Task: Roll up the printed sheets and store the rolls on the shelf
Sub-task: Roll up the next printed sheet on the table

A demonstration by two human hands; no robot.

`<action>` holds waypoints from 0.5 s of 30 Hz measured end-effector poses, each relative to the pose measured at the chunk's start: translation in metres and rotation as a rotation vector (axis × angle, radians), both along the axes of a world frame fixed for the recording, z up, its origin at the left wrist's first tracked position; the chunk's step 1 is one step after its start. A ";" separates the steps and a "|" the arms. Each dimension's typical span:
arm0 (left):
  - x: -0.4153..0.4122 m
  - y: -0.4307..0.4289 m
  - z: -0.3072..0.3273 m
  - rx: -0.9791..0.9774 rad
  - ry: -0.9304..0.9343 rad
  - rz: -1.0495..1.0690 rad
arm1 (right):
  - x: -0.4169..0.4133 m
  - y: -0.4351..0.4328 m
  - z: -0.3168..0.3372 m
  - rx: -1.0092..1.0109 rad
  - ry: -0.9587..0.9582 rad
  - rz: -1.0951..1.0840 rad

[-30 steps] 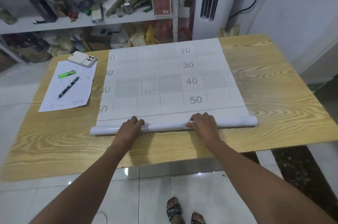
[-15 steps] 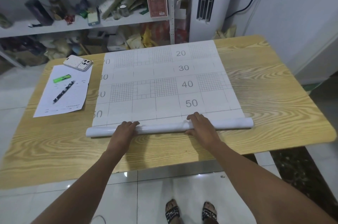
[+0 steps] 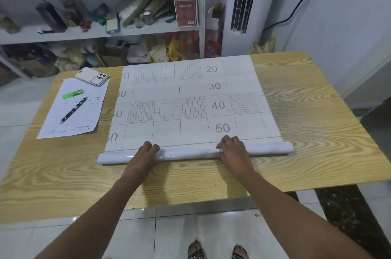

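Note:
A large printed sheet (image 3: 190, 97) with grids and the numbers 20 to 50 lies flat on the wooden table (image 3: 317, 131). Its near edge is wound into a white roll (image 3: 188, 154) that runs left to right. My left hand (image 3: 143, 156) rests on the roll left of centre, fingers curled over it. My right hand (image 3: 232, 150) presses the roll right of centre, fingertips on the flat sheet just below the 50. The white shelf (image 3: 101, 32) stands behind the table, crowded with items.
On the table's left lies a small paper (image 3: 72, 110) with a pen (image 3: 74, 109) and a green lighter (image 3: 72, 94) on it, and a phone (image 3: 92, 76) at its far corner. A white standing unit (image 3: 243, 4) is behind the table. My sandalled feet show below.
The roll has advanced slightly away from me over the sheet, and the camera view has shifted a little. Both hands stay on the roll.

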State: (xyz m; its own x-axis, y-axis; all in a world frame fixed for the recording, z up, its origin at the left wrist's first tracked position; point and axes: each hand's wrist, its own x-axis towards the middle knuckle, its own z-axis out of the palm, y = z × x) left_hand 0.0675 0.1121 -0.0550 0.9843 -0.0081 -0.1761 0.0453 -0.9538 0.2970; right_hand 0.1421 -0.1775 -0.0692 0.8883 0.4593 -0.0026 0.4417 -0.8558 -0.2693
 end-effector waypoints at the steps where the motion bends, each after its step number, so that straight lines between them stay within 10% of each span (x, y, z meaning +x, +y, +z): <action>1: 0.001 0.000 0.000 0.010 -0.005 0.004 | 0.001 0.000 0.000 -0.011 -0.001 0.003; 15: 0.004 0.008 -0.001 0.044 -0.108 -0.109 | 0.002 -0.003 0.004 -0.026 0.016 0.042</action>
